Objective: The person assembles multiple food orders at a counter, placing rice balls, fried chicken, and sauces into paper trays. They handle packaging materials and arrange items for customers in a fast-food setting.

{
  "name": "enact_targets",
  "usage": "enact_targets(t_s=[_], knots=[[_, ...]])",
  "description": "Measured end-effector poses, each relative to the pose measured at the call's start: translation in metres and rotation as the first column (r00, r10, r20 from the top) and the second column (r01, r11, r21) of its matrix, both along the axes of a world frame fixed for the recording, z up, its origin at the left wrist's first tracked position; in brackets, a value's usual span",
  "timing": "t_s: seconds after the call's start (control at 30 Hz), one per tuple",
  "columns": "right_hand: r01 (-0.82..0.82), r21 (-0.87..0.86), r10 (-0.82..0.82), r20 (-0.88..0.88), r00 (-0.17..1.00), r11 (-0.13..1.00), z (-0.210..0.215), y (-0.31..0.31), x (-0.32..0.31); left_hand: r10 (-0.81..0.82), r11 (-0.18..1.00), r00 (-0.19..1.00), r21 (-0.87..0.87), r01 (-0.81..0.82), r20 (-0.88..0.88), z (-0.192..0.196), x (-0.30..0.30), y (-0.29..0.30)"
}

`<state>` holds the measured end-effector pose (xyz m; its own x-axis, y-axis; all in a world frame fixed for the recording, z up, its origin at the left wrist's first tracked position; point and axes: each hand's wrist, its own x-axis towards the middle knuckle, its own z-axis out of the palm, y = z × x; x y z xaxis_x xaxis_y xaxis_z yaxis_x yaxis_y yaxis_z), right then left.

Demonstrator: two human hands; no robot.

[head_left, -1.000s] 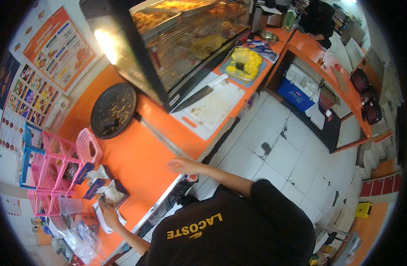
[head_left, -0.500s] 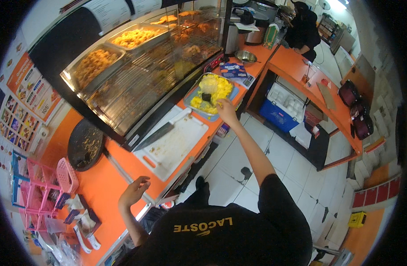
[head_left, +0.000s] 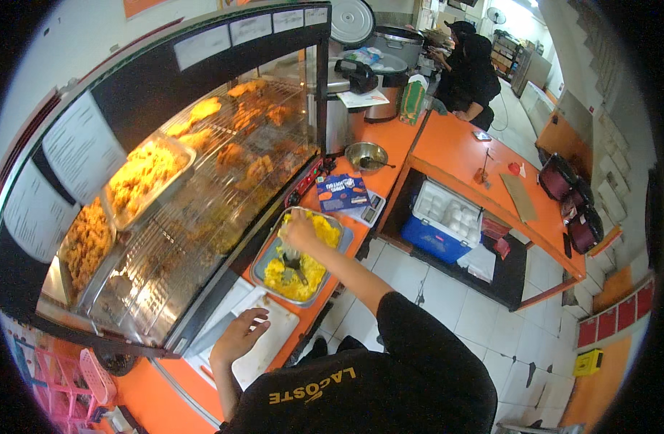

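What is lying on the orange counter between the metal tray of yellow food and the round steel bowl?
In the head view, a blue printed box lies between the metal tray of yellow food and the round steel bowl.

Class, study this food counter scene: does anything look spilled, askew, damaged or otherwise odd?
Nothing stands out. The metal tray of yellow food sits flat on the orange counter, its contents inside the rim. The right hand holds tongs over it; the left hand rests on the white cutting board.

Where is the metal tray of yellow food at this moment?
In the head view, the metal tray of yellow food sits mid-frame on the orange counter, beside the glass display case, under the right hand.
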<state>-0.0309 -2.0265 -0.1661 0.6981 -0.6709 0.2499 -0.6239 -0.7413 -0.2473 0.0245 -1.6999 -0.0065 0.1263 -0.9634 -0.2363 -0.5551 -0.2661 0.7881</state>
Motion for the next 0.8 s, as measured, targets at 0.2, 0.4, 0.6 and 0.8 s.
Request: enact_targets(t_s=[0.2, 0.4, 0.6, 0.8], knots=[[-0.191, 0.326, 0.21, -0.025, 0.977, 0.926, 0.02, 0.011, -0.018, 0.045, 0.996, 0.999, -0.08, -0.043, 0.014, -0.008, -0.023, -0.075], [-0.382, 0.771, 0.075, 0.402, 0.912, 0.509, 0.091, 0.032, -0.057, 0.34, 0.902, 0.94, -0.286, -0.323, 0.012, -0.023, -0.075, -0.128], [-0.778, 0.624, -0.201, 0.774, 0.6, 0.08, 0.105, 0.042, -0.104, 0.626, 0.667, 0.77, -0.594, -0.45, 0.12, -0.015, -0.105, -0.174], [-0.791, 0.131, 0.621, 0.548, 0.56, 0.598, 0.123, 0.017, -0.12, 0.838, 0.507, 0.499, -0.652, -0.564, 0.22, -0.024, -0.098, -0.181]])
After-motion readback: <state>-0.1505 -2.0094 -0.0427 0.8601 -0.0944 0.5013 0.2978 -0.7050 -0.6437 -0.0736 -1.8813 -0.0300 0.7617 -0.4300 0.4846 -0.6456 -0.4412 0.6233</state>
